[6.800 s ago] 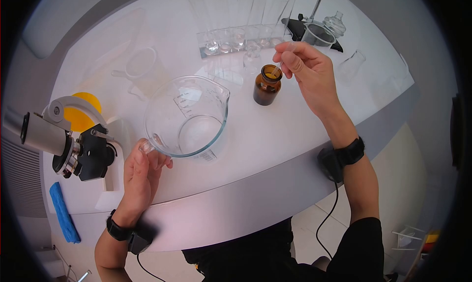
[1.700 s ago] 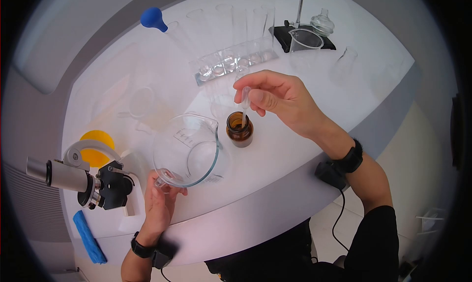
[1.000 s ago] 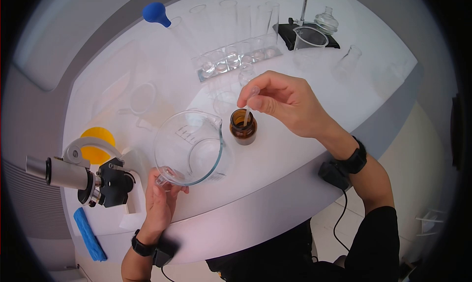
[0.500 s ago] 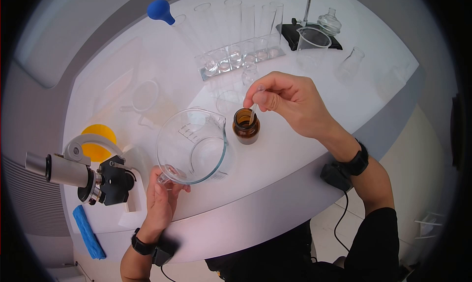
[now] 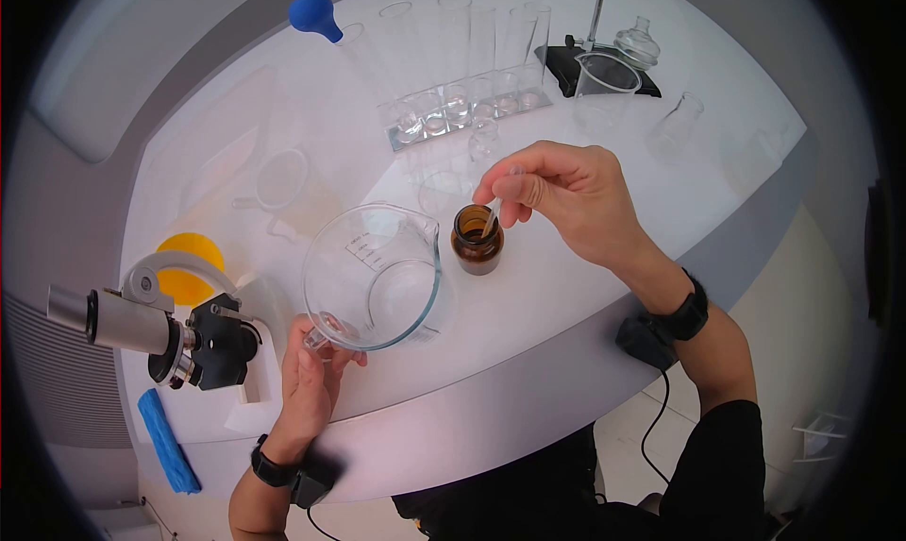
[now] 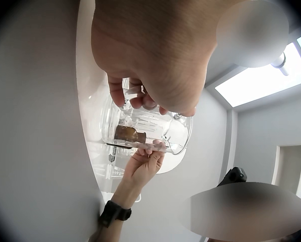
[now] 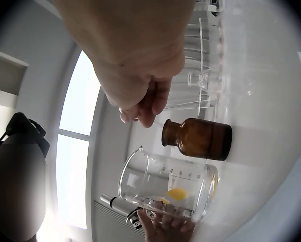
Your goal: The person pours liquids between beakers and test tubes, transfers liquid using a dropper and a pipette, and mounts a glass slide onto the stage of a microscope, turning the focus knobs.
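The left hand [image 5: 310, 380] grips the handle of a clear glass measuring jug [image 5: 373, 277] with printed marks, which stands on the white table. Just right of the jug is an open brown glass bottle [image 5: 478, 248], upright. Above it the right hand [image 5: 576, 201] pinches a thin clear dropper [image 5: 495, 211] between thumb and fingers, its lower end in the bottle's mouth. In the right wrist view the brown bottle [image 7: 203, 138] has dark liquid low inside, and the right hand [image 7: 135, 75] hides the dropper. The left wrist view shows the left hand [image 6: 150, 55] at the jug.
A microscope [image 5: 212, 343], a yellow disc [image 5: 192, 267] and a blue cloth-like roll [image 5: 170, 440] are at the left. Behind stand a rack [image 5: 472, 111] of glass tubes, a blue rubber bulb [image 5: 313, 15], a beaker [image 5: 604, 92], a flask [image 5: 676, 126] and a black stand base [image 5: 562, 69].
Since the earliest frame, the bottle is closer to the jug and the right hand has moved with it. Lately the dropper leans more over the bottle's mouth; the left hand keeps its grip.
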A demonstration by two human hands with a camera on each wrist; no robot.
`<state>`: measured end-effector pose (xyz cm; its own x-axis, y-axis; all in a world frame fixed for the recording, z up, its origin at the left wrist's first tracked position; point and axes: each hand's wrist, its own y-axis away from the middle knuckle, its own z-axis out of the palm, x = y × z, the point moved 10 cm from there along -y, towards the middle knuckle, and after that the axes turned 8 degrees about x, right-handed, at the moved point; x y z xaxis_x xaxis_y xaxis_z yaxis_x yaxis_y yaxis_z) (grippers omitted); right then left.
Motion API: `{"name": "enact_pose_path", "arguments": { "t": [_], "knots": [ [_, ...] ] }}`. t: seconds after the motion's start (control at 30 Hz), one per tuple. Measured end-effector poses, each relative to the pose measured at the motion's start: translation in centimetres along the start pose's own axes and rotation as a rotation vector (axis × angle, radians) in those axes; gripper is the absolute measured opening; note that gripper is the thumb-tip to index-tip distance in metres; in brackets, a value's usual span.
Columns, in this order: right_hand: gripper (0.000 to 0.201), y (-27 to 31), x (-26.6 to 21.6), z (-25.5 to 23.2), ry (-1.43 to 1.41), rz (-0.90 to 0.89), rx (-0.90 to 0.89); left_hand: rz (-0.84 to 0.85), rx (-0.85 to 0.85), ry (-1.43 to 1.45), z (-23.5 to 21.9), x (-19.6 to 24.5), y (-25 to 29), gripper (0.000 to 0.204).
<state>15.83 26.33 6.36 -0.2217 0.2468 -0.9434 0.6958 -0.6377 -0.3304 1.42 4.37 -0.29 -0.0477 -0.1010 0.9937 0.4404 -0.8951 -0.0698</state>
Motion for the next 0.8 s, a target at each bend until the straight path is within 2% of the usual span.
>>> {"name": "enact_pose_path", "arguments": {
  "t": [0.13,0.2,0.33,0.53,0.8],
  "knots": [
    [0.019,0.1,-0.3,0.3,0.041,-0.026,-0.024,0.006,0.004,0.007,-0.1,0.0,0.0,0.051],
    [0.019,0.0,-0.1,0.2,-0.06,-0.031,0.0,-0.006,-0.002,-0.003,-0.1,-0.1,0.0,0.051],
    [0.019,0.0,0.0,0.1,-0.071,-0.029,0.012,0.011,-0.001,0.012,-0.2,-0.2,0.0,0.051],
    [0.019,-0.1,0.2,-0.2,0.067,-0.015,0.003,0.016,0.01,0.024,-0.3,-0.1,0.1,0.051],
    [0.023,-0.8,-0.6,-1.9,-0.035,-0.071,0.114,0.018,0.022,0.048,-0.5,-0.1,0.2,0.05]
  ]
}}
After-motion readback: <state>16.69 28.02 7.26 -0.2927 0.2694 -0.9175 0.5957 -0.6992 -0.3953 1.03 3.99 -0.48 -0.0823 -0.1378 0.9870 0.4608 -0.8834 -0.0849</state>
